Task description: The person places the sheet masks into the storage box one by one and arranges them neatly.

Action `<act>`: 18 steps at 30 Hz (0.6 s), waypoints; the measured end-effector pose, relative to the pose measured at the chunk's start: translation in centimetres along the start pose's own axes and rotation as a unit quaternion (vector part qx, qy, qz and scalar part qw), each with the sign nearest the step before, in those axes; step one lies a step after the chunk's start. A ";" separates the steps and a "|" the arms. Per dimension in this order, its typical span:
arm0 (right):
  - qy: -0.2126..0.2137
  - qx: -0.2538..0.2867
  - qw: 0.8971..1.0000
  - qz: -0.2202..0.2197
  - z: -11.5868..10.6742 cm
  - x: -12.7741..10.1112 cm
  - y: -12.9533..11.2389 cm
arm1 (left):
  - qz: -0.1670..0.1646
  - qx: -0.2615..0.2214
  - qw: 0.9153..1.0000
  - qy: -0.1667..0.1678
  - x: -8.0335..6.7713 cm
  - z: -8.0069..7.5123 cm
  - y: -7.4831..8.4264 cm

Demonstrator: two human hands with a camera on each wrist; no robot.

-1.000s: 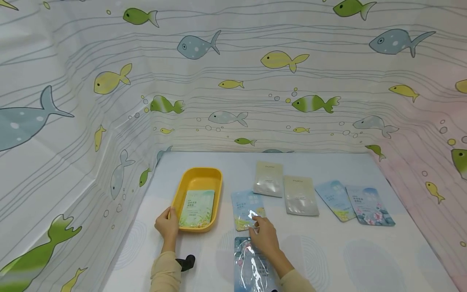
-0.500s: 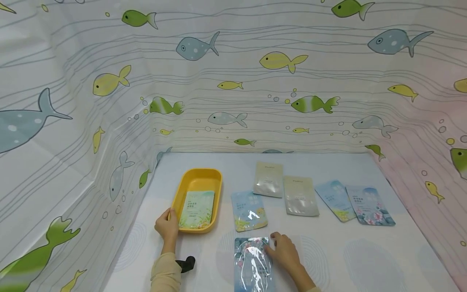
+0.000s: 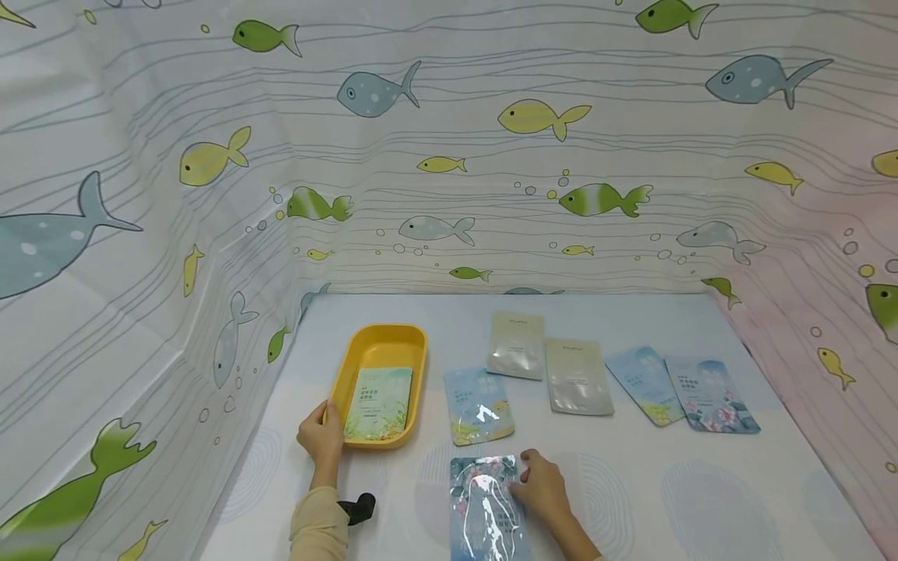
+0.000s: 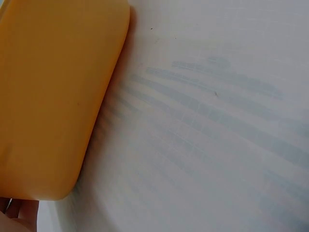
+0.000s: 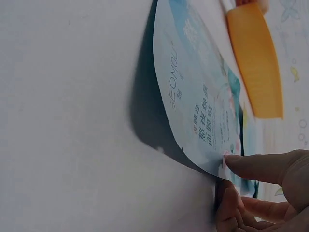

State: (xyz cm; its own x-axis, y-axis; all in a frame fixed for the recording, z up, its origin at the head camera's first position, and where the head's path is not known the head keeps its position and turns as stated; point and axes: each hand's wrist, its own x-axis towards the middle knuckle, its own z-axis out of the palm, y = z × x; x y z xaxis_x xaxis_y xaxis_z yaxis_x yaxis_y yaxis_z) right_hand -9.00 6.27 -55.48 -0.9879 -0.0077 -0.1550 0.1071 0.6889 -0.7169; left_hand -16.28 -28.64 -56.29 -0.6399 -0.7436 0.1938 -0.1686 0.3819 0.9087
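On the left stands a yellow tray (image 3: 389,347), its near-left rim gripped by my left hand (image 3: 321,435). Inside the tray lies a green face mask packet (image 3: 382,397). At the near middle, my right hand (image 3: 543,487) pinches the right edge of a blue flowered face mask packet (image 3: 473,518). The right wrist view shows the thumb (image 5: 251,166) on top of this packet and fingers curled below its edge, which is lifted off the table. The left wrist view is mostly filled by the tray's outer wall (image 4: 58,96).
A blue-yellow packet (image 3: 479,405) lies just beyond the flowered one. Two beige packets (image 3: 517,344) lie further back. At the right, a blue packet (image 3: 645,386) touches or overlaps another flowered packet (image 3: 712,395). A fish-patterned curtain (image 3: 449,195) encloses the table.
My right hand has moved from the blue-yellow packet back to the near flowered packet and now pinches its right edge. The left hand stays on the tray rim.
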 end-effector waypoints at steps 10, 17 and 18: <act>0.018 0.059 0.997 0.044 -0.2 -0.3 0.0 | -0.005 -0.005 1.000 0.000 -0.1 0.0 0.1; 0.009 0.082 0.995 0.050 -0.2 -0.3 0.3 | 0.001 -0.004 1.000 0.003 0.0 0.0 0.1; 0.004 0.085 0.995 0.049 -0.2 -0.3 0.3 | 0.003 -0.004 1.000 0.003 0.0 0.0 0.1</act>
State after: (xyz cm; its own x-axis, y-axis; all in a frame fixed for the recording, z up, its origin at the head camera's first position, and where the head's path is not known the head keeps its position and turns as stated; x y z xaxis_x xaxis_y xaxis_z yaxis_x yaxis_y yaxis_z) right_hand -8.73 6.66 -55.52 -0.9726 0.0596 -0.2249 0.2196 0.5542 -0.8029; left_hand -16.30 -28.64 -56.18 -0.6356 -0.7451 0.2018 -0.1590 0.3821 0.9103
